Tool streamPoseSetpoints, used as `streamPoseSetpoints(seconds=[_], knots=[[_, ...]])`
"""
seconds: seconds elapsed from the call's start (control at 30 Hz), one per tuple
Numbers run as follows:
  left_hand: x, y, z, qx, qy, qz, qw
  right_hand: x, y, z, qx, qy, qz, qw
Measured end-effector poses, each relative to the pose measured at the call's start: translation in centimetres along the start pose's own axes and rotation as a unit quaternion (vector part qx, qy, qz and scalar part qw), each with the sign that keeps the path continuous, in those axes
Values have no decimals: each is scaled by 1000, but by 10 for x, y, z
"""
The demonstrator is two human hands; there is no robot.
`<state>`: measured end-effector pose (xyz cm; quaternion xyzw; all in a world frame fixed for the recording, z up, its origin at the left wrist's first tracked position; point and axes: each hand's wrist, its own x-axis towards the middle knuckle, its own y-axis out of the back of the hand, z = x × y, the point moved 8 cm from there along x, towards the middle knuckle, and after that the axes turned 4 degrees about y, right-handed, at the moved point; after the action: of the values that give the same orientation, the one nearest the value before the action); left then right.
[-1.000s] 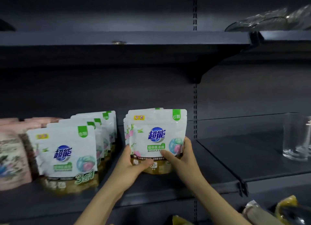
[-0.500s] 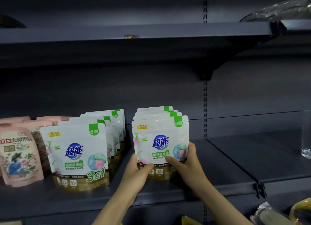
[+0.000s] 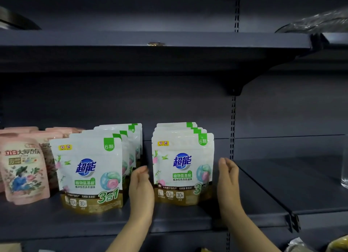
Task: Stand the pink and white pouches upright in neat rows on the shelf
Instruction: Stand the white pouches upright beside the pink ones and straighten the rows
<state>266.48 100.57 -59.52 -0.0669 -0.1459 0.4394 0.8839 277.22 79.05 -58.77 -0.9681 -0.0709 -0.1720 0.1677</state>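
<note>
White pouches (image 3: 182, 165) upright between loosely curled fingers (image 3: 143, 171)

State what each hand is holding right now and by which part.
Nothing is held. The left hand and right hand flank the right row of white pouches, fingers loosely curled, neither gripping it.

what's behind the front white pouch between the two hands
Behind the front white pouch, more white pouches stand in a row; only their top edges with green corners show. Their fronts and the exact count are covered.
</note>
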Motion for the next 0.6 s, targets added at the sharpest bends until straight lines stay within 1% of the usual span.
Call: streamPoseSetpoints(seconds=[0.03, 0.07, 0.13, 0.2, 0.27, 0.37, 0.47, 0.6], knots=[[10, -2, -3, -11, 21, -1, 1000, 11, 1, 11, 10, -47, 0, 999], [20, -8, -8, -34, 59, -18, 997, 20, -1, 22, 28, -98, -2, 995], [31, -27, -14, -110, 157, -73, 979, 39, -2, 41, 47, -175, -12, 983], [42, -39, -18, -149, 226, -105, 957, 58, -5, 51, 57, -202, -27, 977], [52, -46, -21, -158, 260, -127, 944, 57, -14, 52, 71, -238, -45, 968], [57, -53, -22, -148, 272, -151, 939, 50, -34, 44, 93, -235, -100, 962], [56, -57, -25, -124, 259, -176, 942, 49, -37, 37, 74, -189, -116, 972], [61, -62, -34, -112, 241, -205, 942, 46, -39, 32, 77, -167, -135, 974]])
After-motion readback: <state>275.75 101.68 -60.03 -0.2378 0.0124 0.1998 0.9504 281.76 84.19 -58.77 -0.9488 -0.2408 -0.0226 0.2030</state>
